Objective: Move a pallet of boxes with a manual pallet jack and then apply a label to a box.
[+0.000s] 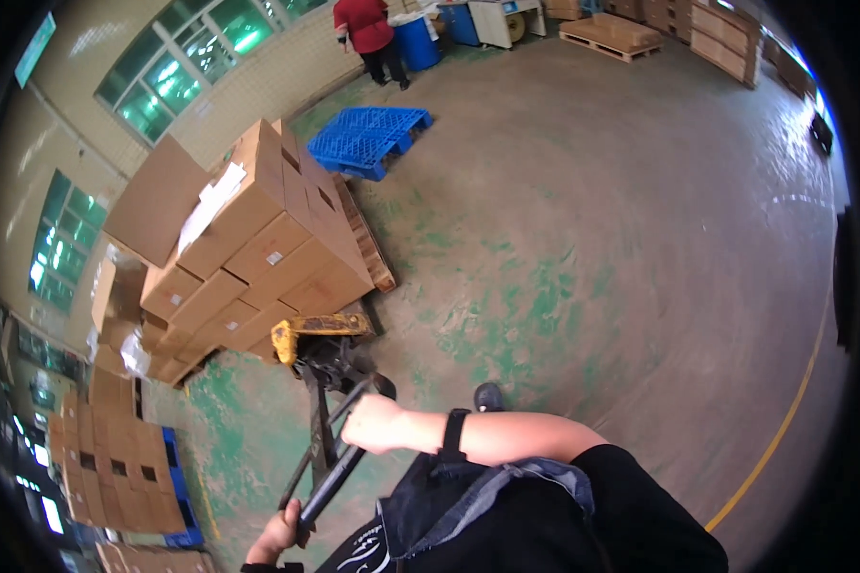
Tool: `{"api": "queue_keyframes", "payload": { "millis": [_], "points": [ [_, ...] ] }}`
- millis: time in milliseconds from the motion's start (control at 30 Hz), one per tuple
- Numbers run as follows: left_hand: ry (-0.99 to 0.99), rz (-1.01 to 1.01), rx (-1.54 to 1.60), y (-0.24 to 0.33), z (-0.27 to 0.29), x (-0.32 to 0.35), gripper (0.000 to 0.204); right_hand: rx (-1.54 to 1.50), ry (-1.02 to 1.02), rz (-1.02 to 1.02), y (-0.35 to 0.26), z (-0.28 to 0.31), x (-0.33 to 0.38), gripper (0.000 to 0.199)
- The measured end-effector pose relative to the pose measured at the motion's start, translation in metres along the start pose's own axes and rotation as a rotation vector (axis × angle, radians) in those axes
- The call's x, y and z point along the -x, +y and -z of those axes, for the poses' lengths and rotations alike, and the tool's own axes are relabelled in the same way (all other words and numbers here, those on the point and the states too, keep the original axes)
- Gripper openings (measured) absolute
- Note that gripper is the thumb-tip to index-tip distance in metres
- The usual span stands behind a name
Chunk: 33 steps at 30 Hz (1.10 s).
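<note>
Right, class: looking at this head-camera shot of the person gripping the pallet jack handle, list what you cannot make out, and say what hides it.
- Pallet under the stacked cardboard boxes: mostly covered by the boxes.
- Forks of the yellow pallet jack: hidden under that load.
- Left hand on the black handle: wrist cut off by the lower edge.
- Right hand: palm side faces away.
- Person in red: head cut off by the top edge.

Pallet jack (320,334): yellow body, chipped and grimy; black handle (339,458). Stacked boxes (258,248): plain brown cardboard, small white labels; one white sheet on top. Floor (564,239): grey-brown concrete, worn green paint in patches, one yellow line at the right. Plastic pallet (368,138): bright blue, grid pattern. Barrel (416,43): blue. Distant person (368,29): red top, black trousers. Wristband (454,432): black. Windows (172,81): green-tinted.
</note>
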<state>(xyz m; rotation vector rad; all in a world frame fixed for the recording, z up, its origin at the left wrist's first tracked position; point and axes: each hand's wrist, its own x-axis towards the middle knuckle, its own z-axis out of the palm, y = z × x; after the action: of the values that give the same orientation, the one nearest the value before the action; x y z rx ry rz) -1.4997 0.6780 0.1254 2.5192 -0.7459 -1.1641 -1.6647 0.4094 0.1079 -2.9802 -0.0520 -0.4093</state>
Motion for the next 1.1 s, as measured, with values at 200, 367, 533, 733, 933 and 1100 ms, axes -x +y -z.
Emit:
{"api": "queue_keyframes", "payload": {
  "millis": [200,367,533,733,933,1100],
  "points": [
    [0.321,0.029,0.074,0.086,-0.047,-0.021,0.069,-0.002,-0.129,0.069,0.098,0.032,0.004,0.011],
    [0.560,0.164,-0.016,0.161,-0.090,-0.034,0.066,-0.014,-0.100,0.150,0.168,0.032,0.012,0.009],
    [0.596,0.284,-0.125,0.239,-0.169,-0.072,0.064,0.012,-0.232,0.246,0.262,0.023,0.058,0.015],
    [0.599,0.339,-0.020,0.310,-0.183,-0.094,0.060,-0.006,-0.324,0.295,0.331,0.042,0.047,0.019],
    [0.577,0.416,0.036,0.383,-0.164,-0.104,0.058,0.002,-0.363,0.351,0.389,0.088,0.026,0.018],
    [0.587,0.364,-0.028,0.416,-0.161,-0.100,0.058,-0.010,-0.370,0.370,0.416,0.100,0.024,0.017]
  ]
}}
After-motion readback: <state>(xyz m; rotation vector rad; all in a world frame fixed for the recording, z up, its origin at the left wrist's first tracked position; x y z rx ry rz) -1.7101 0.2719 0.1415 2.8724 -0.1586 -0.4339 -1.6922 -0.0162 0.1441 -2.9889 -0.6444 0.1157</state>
